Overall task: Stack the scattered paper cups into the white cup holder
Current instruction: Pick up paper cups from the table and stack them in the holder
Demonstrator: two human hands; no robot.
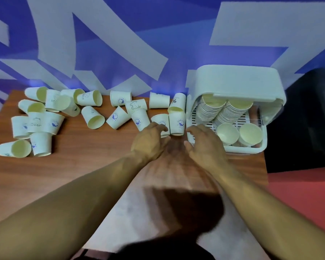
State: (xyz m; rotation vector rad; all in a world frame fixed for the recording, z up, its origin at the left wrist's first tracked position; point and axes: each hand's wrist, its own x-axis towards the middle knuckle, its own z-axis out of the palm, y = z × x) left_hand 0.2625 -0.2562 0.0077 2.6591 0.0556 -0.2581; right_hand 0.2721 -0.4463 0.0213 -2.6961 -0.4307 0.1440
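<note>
Reaching for cups (94, 117) strewn left across the table (83, 156) | our left hand (151, 140) touches a cup (160, 121) just left of the holder (240, 81), grip unclear | right hand (204, 145) fingers apart, empty | we judge cups light, crushable: hold mid-wall gently.

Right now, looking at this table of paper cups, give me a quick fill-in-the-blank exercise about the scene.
1. The white cup holder stands on the ___ side of the table.
2. Inside the holder lean ___ long stacks of cups.
3. The right hand holds ___.
4. Most loose cups lie to the ___ of the left hand.

Missing words: right; two; nothing; left.
</note>
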